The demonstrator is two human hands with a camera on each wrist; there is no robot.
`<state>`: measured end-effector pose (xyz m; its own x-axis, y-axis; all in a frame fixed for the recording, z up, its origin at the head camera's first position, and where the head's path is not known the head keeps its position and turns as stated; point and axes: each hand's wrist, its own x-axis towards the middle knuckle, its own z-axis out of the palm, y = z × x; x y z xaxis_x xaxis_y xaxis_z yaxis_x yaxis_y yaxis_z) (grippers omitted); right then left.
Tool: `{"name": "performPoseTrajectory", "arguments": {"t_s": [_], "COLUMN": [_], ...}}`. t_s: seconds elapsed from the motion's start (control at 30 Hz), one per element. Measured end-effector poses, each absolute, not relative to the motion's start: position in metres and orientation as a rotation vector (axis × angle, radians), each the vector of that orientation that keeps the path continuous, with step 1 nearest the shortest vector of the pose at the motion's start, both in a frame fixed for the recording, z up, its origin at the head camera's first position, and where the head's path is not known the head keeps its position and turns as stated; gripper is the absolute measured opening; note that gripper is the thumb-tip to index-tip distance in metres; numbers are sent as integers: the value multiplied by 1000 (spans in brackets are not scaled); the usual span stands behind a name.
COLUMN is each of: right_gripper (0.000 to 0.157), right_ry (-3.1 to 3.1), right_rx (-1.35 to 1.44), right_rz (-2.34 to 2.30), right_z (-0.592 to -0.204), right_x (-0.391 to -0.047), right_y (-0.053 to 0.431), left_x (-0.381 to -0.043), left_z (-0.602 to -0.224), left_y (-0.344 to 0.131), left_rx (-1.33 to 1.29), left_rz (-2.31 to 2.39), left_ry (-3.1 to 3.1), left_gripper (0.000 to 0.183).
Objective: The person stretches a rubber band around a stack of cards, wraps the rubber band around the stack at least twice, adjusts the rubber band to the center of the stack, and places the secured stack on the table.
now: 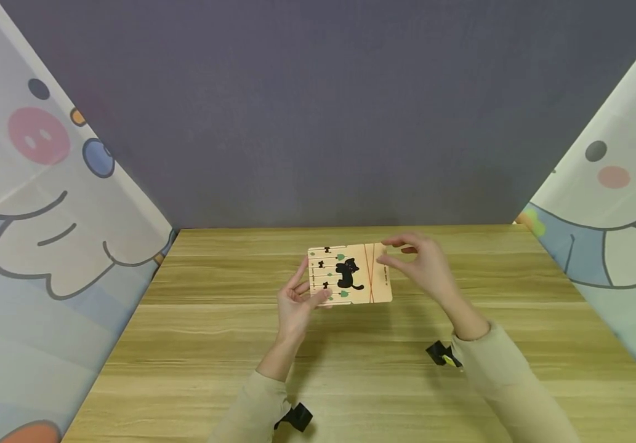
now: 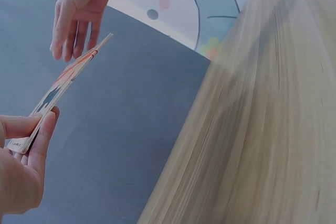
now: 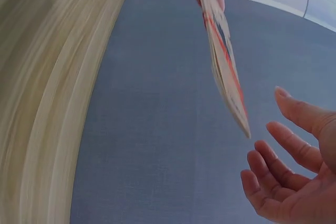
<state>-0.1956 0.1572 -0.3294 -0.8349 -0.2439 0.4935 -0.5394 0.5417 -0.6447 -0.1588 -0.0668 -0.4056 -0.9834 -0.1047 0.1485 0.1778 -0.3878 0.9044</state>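
A thin cream notebook-like bundle [image 1: 355, 264] with a black cat, bows and green leaves printed on it is held up over the table. Its edge [image 3: 220, 56] shows several layers in the right wrist view. Around its right part runs a red elastic band [image 1: 370, 277], its two strands crossing. My left hand [image 1: 298, 307] grips the left end, thumb on the printed face and fingers behind. My right hand [image 1: 428, 267] is beside the right end, thumb and fingers spread apart. In the right wrist view a gap separates those fingers [image 3: 262, 171] from the bundle.
Underneath is a wood-grain table [image 1: 212, 344], with a dark grey panel [image 1: 340, 123] standing behind it. Cartoon-printed sheets [image 1: 29, 203] flank both sides. A black wrist strap piece [image 1: 300, 417] shows at the left sleeve, another [image 1: 438, 353] at the right.
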Motion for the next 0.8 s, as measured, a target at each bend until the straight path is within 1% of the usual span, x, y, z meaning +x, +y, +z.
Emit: {"name": "performPoseTrajectory", "arguments": {"t_s": [0.23,0.53,0.8], "right_gripper": [33,22,19], "right_ry": [-2583,-2660,-2563], "right_rx": [651,670,673], "right_rz": [1213,1276,1491], "right_z": [-326,-328,-337], "right_x": [-211,-223,-226], "right_y": [158,161,152], "left_x": [-159,-158,-158], "left_z": [-406,-405,-405], "left_y": [-66,-64,-56], "left_rx": [-137,-129,-213], "left_rz": [-2481,-2491,-2505], "left_ry": [-1631,-1629,-1606], "left_gripper": [77,76,74]}}
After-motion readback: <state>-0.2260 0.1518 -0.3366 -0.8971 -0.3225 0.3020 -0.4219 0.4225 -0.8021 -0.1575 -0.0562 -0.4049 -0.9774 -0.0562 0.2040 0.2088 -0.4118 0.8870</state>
